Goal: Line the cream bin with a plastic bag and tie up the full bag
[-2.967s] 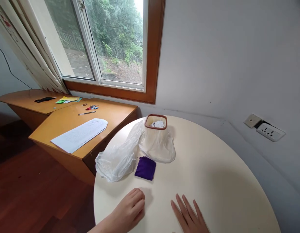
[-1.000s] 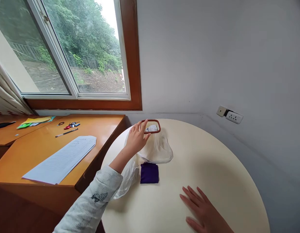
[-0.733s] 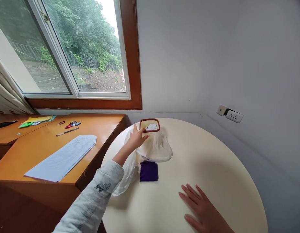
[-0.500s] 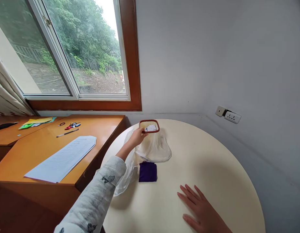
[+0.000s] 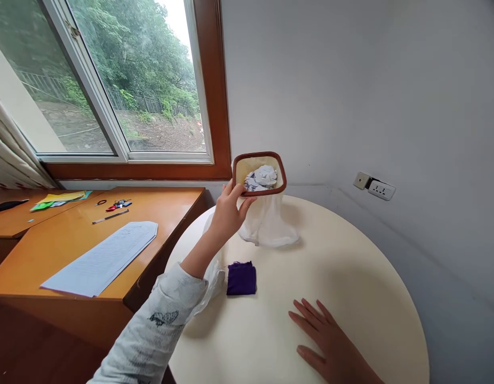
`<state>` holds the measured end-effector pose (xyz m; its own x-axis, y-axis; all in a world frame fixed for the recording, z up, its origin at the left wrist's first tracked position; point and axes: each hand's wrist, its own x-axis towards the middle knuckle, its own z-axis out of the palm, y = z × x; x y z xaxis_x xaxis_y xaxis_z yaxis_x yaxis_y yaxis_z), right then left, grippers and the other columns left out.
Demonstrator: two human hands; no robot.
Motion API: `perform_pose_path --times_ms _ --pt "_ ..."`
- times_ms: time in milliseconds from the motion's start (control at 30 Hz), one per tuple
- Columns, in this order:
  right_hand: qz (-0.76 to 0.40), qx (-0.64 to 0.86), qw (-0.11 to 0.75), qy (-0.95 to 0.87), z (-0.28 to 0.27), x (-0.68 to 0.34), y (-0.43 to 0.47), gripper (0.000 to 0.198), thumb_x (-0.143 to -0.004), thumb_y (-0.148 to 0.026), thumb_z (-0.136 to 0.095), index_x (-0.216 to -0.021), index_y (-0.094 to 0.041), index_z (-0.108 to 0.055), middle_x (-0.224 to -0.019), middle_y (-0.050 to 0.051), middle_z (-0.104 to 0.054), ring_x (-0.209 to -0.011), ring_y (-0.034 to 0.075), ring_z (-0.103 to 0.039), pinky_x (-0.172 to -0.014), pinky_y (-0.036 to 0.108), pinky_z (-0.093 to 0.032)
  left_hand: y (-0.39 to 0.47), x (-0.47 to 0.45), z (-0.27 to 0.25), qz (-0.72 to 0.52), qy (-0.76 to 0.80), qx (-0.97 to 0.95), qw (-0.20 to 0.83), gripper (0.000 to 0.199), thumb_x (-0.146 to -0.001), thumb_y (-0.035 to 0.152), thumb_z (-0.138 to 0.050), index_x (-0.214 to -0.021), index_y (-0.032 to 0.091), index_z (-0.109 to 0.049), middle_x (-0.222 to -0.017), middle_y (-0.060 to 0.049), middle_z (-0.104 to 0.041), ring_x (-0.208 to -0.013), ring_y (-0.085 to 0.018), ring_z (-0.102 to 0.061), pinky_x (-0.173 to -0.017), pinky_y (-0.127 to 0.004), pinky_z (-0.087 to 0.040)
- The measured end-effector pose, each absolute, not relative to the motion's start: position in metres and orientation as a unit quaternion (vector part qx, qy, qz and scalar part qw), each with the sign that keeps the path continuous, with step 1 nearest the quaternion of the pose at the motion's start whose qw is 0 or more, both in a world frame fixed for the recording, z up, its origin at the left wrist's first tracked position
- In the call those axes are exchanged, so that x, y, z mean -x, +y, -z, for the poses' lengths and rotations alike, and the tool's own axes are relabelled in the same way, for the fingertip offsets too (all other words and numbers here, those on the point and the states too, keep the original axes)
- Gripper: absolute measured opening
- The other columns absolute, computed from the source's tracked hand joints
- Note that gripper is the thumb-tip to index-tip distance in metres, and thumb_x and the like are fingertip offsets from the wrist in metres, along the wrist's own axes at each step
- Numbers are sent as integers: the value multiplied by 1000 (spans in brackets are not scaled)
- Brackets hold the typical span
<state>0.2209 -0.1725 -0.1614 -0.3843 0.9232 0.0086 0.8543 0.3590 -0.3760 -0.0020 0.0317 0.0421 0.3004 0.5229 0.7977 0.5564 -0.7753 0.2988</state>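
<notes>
- We hold our right hand (image 5: 324,337) palm-down near the desk (image 5: 363,282), grip wide, holding nothing; probably for balance.
- Purple cloth (image 5: 241,279): flat, squarish, frayed top edge.
- Our left hand (image 5: 228,210) closes its grip on the bin (image 5: 284,176) by its rim, likely the firmest edge.
- Bin sits over the desk's far side, mouth tipped towards us; thin, wrinkled plastic bag (image 5: 267,226) drapes below; crumpled paper (image 5: 263,177) inside.

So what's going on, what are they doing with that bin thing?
A person's left hand is gripping the brown rim of a bin with crumpled white paper inside. Thin, see-through plastic hangs down around it. The right hand isn't holding anything; it's open, fingers spread, at the round table. A purple cloth lies on the table, nearer the person than the bin.
</notes>
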Motion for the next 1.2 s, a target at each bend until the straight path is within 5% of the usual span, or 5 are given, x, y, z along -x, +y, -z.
perform_pose_path --times_ms 367,500,667,1000,1200 --pt "-78 524 168 -831 165 -223 -173 50 -87 -39 -47 -135 -30 -37 -139 4 -42 -127 26 -39 -105 48 -30 -26 -17 -17 400 -390 827 -65 11 -84 25 -51 -76 20 -45 -91 -4 -55 -79 -19 -52 -69 -32 -44" --pt "-25 534 258 -805 169 -224 -176 27 -88 -21 -45 -112 -19 -57 -106 8 -65 -101 21 -58 -93 43 -41 -39 -26 11 375 -401 831 -91 10 -84 25 -50 -77 21 -45 -93 -5 -55 -82 -20 -53 -71 -35 -45" --pt "39 555 407 -724 171 -228 -180 20 -87 -12 -42 -70 -18 -52 -63 3 -56 -62 15 -53 -62 33 -45 -54 -37 36 336 -408 840 -125 9 -83 25 -51 -77 22 -45 -97 -5 -55 -85 -22 -55 -71 -37 -46" --pt "21 607 518 -602 160 -233 -183 21 -87 -19 -43 -68 -20 -50 -63 3 -55 -61 15 -54 -54 27 -44 -69 -46 56 341 -425 817 -190 8 -83 26 -49 -77 23 -46 -106 -7 -52 -84 -24 -56 -66 -38 -47" --pt "84 553 516 -649 110 -241 -162 9 -84 -14 -50 -85 -20 -56 -86 7 -59 -84 19 -57 -71 34 -49 -73 -42 58 356 -425 797 -238 6 -84 28 -49 -81 24 -48 -116 -7 -49 -99 -25 -54 -76 -39 -48"
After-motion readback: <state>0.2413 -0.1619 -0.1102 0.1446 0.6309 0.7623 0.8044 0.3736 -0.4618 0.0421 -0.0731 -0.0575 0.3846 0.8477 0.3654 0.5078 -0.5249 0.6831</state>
